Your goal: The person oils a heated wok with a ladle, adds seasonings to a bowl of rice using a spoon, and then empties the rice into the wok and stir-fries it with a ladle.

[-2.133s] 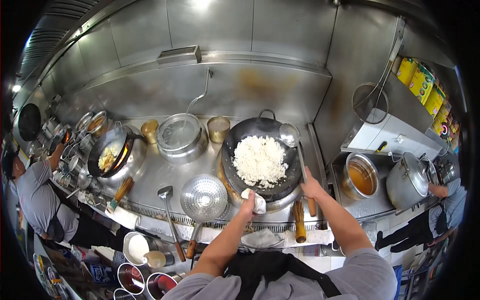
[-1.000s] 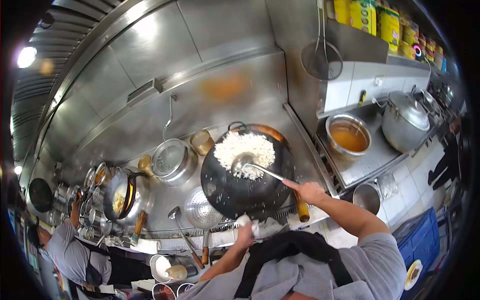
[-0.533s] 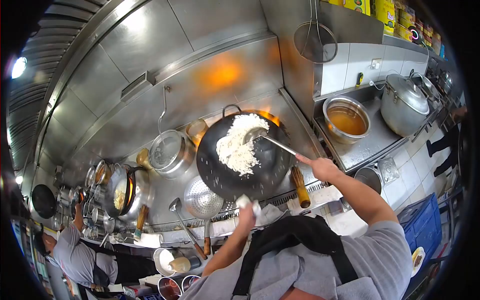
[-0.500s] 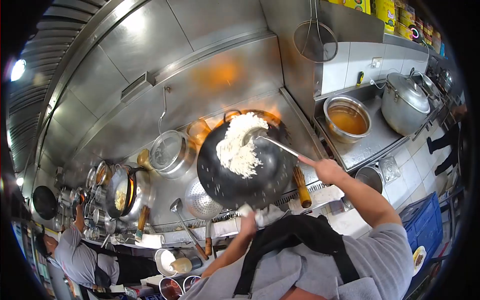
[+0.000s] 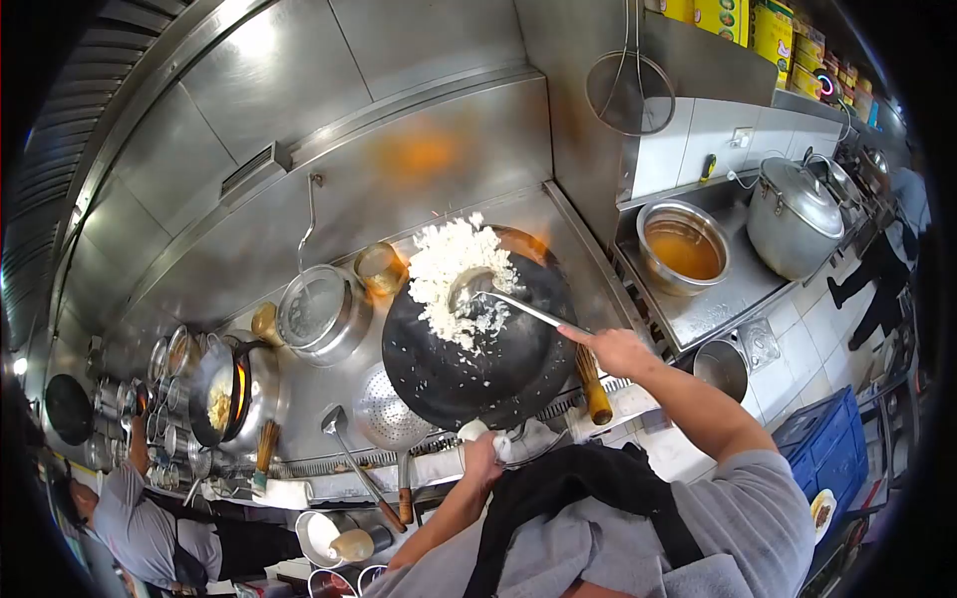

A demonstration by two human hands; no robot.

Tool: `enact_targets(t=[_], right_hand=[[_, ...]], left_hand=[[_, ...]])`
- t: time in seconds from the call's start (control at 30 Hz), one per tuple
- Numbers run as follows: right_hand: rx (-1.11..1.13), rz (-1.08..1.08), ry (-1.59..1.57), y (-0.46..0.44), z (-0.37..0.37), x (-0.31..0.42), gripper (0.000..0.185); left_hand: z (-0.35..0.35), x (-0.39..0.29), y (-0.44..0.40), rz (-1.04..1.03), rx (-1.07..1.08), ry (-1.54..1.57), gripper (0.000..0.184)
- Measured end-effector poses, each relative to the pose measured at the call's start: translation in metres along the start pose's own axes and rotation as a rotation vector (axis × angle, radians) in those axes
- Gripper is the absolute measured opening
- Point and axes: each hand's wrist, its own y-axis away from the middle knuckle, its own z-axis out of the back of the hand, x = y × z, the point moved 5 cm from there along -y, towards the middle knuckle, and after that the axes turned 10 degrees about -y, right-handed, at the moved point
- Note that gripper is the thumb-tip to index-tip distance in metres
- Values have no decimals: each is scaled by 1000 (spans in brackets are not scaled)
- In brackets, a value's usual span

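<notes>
My right hand [image 5: 620, 353] is closed round the handle end of a long metal ladle [image 5: 525, 309]. The ladle's round bowl sits against a heap of white rice [image 5: 451, 267], some of it airborne or up by the far rim of a large black wok [image 5: 449, 365]. Loose grains dot the wok's dark inside. Down at the near rim, my left hand [image 5: 481, 460] grips a folded white cloth [image 5: 473, 431]; the wok's edge under the cloth is hidden. An orange glow shows behind the wok.
Left of the wok are a perforated skimmer [image 5: 384, 409], a wok spatula [image 5: 349, 453] and a strainer over a pot [image 5: 324, 314]. A bamboo brush [image 5: 595, 394] lies right. Beyond stand a bowl of brown liquid [image 5: 683, 249] and a lidded pot [image 5: 795, 219]. A co-worker [image 5: 150, 523] works far left.
The rice has shifted up and toward the wok's far left rim, spreading looser. The ladle and right hand have moved slightly left and down. Flames behind the wok look smaller.
</notes>
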Motion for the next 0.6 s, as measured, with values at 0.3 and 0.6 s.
enact_targets(t=[0.3,0.6], right_hand=[[147,-174,-386,41,-123,-18,76],[-239,318,-1323,32,110,78,61]], left_hand=[[-34,-55,-91,151,-79,-14,9],[-18,-21,-159,-159,-212,-89,16]])
